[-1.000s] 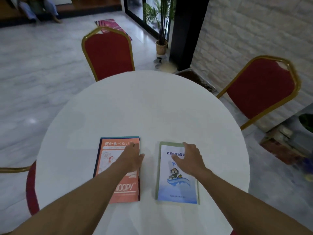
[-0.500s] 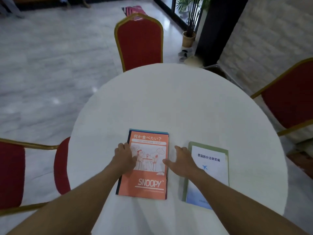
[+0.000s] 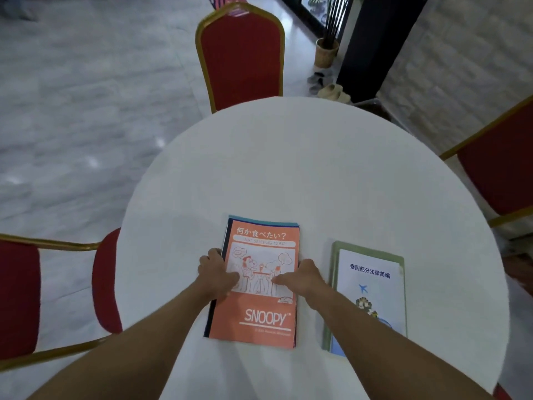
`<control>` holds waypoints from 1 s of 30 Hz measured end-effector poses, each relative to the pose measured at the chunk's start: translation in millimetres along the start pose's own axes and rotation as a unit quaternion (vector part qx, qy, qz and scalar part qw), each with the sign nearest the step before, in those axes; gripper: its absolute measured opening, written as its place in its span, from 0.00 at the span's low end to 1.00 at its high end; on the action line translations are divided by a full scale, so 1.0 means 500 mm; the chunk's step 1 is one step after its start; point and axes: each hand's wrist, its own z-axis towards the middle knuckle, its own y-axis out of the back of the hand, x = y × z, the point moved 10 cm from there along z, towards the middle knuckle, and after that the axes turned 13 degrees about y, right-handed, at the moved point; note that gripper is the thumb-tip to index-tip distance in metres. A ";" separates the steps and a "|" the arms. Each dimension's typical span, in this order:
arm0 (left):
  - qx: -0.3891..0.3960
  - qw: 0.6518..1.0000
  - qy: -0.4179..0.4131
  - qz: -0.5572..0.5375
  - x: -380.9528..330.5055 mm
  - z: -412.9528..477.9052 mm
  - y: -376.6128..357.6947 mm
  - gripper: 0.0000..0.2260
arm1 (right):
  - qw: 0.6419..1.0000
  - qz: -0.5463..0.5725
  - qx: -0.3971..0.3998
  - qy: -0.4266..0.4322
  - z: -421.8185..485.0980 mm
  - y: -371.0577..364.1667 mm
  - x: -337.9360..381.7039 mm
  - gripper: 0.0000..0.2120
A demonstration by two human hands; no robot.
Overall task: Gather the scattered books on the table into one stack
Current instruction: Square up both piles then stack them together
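Note:
An orange Snoopy book (image 3: 261, 313) tops a small pile of books near the front of the round white table (image 3: 317, 174); blue and dark edges of the books under it show at its top and left. My left hand (image 3: 216, 272) grips the pile's left edge, thumb on the cover. At the pile's right edge my right hand (image 3: 300, 280) holds on, its thumb also on the cover. A white book with a green border (image 3: 372, 272) lies apart to the right, partly hidden by my right forearm.
Red chairs with gold frames ring the table: one at the far side (image 3: 240, 53), one at the right (image 3: 501, 166), one at the left (image 3: 106, 281). A potted plant (image 3: 327, 50) and shoes (image 3: 331, 89) stand on the floor beyond.
My right hand left the green-bordered book and came over to the Snoopy pile's right edge. My left hand slid from the cover to the pile's left edge. The camera turned left.

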 end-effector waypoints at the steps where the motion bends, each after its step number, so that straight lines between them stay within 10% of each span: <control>1: 0.007 1.000 -0.002 -0.012 -0.002 0.002 -0.002 0.28 | 1.000 0.008 -0.005 -0.004 0.001 -0.001 -0.001 0.23; 30: -0.063 0.960 -0.269 0.044 -0.558 0.147 -0.035 0.14 | 0.965 0.007 -0.238 0.112 0.291 0.352 0.167 0.17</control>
